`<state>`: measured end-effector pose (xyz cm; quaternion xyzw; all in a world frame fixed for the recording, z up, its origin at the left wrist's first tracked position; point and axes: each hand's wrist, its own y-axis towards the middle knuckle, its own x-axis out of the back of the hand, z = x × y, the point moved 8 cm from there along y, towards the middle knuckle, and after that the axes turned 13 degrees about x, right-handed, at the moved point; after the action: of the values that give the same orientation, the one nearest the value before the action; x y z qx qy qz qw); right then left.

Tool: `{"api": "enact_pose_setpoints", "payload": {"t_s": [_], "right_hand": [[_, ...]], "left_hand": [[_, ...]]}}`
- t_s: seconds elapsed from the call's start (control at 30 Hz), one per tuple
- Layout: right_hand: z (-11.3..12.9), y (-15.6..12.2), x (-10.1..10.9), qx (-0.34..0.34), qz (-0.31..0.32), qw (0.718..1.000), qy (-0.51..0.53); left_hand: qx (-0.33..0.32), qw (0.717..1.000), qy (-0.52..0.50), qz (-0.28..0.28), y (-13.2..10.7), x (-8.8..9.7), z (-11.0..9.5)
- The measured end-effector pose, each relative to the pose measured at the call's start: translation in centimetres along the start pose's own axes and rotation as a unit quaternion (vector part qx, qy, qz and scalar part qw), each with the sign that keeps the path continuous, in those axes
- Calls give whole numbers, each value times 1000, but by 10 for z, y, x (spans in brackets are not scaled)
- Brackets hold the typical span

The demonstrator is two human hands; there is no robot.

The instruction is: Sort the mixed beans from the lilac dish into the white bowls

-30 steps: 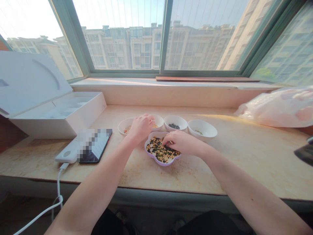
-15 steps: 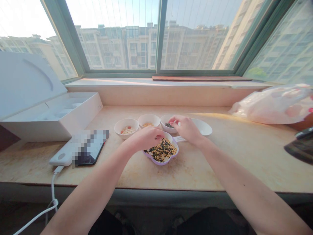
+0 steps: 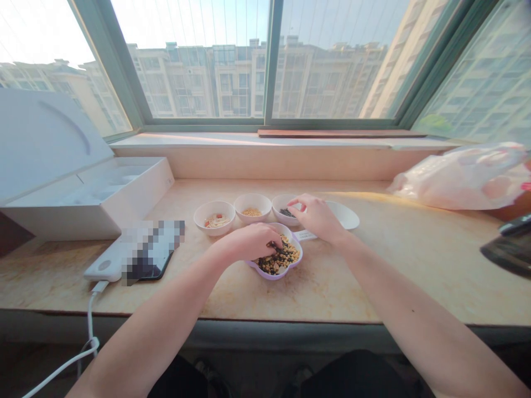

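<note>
My left hand (image 3: 261, 241) reaches down into the purple-rimmed bowl (image 3: 271, 276), which holds mixed yellow and black beans (image 3: 286, 257). Its fingers are closed together among the beans, and dark beans show at the fingertips. Over the right edge of a small white bowl (image 3: 279, 203) hovers my right hand (image 3: 314, 214), thumb and forefinger curved with a gap between them. Black beans (image 3: 286, 212) lie in that bowl. To its left stand a white bowl with yellow beans (image 3: 251, 212) and another with pale slices and reddish pieces (image 3: 216, 220).
A white dish (image 3: 346, 214) is partly hidden behind my right hand, and a white label strip (image 3: 306, 235) lies below it. Leftward are a phone (image 3: 160, 260), a white power bank (image 3: 105, 265) with a cable, and an open white box (image 3: 136, 190). A plastic bag (image 3: 460, 177) sits at right.
My left hand has lowered into the mixed beans, uncovering the middle bowl's yellow beans. My right hand has shifted slightly right, and its thumb and forefinger have parted.
</note>
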<state>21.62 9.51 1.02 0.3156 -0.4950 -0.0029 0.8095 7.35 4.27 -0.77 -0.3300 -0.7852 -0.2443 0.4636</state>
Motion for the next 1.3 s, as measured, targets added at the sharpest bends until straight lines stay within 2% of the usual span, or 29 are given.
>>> {"api": "enact_pose_setpoints", "payload": {"t_s": [0.13, 0.47, 0.67, 0.77, 0.93, 1.03, 1.17, 1.3], "right_hand": [[1, 0, -1, 0, 3, 1000, 0], [6, 0, -1, 10, 7, 1000, 4], [11, 0, 3, -1, 14, 999, 29], [15, -1, 3, -7, 13, 995, 100], [29, -9, -18, -30, 113, 953, 278], [38, -13, -27, -52, 150, 923, 350], [47, -14, -31, -67, 149, 893, 418], [44, -14, -34, -76, 136, 885, 439]], "left_hand": [[16, 1000, -5, 4, 1, 0, 2], [33, 998, 60, -1, 1, 0, 4], [92, 989, 68, -98, -2, 26, 13], [119, 979, 58, -154, -3, 37, 19], [123, 962, 19, -244, -7, 50, 21], [104, 962, 14, -254, -8, 50, 18], [73, 964, 19, -255, -9, 49, 14], [60, 965, 28, -254, -9, 50, 12]]}}
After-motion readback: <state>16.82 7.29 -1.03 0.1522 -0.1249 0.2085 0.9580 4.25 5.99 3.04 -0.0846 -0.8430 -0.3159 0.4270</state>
